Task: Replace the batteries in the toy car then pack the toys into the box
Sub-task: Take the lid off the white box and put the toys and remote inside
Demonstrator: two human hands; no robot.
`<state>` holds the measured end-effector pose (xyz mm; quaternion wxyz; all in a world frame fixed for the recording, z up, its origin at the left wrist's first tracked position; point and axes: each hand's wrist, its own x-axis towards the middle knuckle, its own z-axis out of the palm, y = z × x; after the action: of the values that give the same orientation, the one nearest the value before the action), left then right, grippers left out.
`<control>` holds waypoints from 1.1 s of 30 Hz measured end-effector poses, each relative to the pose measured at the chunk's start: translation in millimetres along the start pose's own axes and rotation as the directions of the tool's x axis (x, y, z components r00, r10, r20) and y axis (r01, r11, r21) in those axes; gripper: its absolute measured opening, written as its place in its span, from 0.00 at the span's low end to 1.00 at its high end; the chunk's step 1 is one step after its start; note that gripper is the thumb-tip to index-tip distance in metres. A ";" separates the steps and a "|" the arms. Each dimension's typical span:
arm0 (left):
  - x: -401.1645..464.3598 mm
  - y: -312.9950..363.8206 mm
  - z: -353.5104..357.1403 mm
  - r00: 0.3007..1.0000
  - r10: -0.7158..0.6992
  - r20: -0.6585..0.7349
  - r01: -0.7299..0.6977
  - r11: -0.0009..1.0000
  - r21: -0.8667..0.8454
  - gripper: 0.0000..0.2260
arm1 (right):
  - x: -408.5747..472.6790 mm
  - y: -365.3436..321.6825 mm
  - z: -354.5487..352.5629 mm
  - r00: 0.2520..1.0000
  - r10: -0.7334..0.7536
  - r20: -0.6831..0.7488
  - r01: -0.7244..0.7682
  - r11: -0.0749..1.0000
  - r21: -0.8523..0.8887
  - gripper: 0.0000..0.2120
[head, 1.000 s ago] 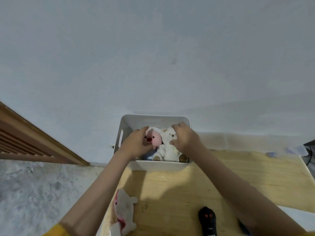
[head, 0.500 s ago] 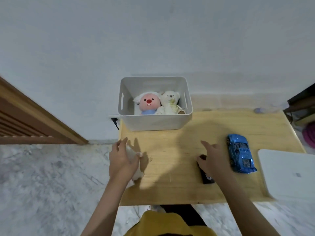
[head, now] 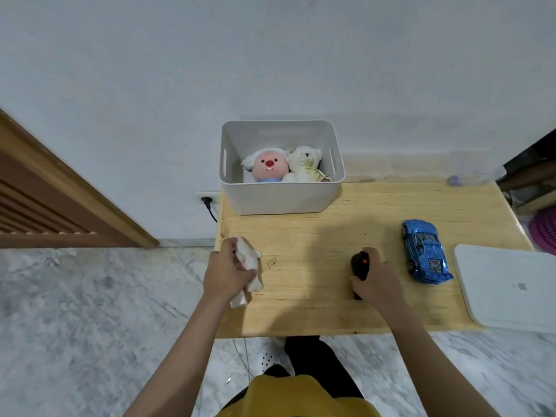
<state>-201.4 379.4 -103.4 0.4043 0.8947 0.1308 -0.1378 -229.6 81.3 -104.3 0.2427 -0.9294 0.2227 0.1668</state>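
Wooden worktop under our hands. Our left hand, fingers clenched round white plush toy at left edge. Our right hand, fingers grasping black remote. Blue toy car on worktop just right of that hand, untouched. White box at back holds pink-faced plush beside cream bear. White lid at right edge.

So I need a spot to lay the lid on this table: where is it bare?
The widest bare wood lies right of the white box and behind the blue car. A second patch sits between the left hand and right hand. The right edge is crowded: car beside the white slab.
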 end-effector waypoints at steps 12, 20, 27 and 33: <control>7.3 45.9 -20.5 0.955 0.214 -0.207 -0.280 0.882 -0.379 0.35 | -6.1 -67.7 -45.9 0.859 -0.265 -0.437 0.411 0.867 0.282 0.31; 27.9 113.0 -60.0 0.860 0.323 -0.396 -0.488 0.748 -0.449 0.33 | 34.0 -126.8 -85.5 0.752 -0.458 -0.475 0.615 0.746 0.255 0.32; 90.7 147.5 -81.5 0.853 0.382 -0.356 -0.435 0.896 -0.082 0.31 | 73.0 -171.3 -96.4 0.631 -0.620 -0.466 0.745 0.651 0.143 0.30; 134.7 151.3 -71.4 0.944 0.304 -0.127 -0.203 0.840 0.504 0.28 | 101.8 -192.3 -91.0 0.700 -0.686 -0.198 0.691 0.721 -0.052 0.30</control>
<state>-14.1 353.5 -1.6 0.1671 0.9857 0.0125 -0.0196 -30.1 150.1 0.9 0.2754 -0.9538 -0.1149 -0.0349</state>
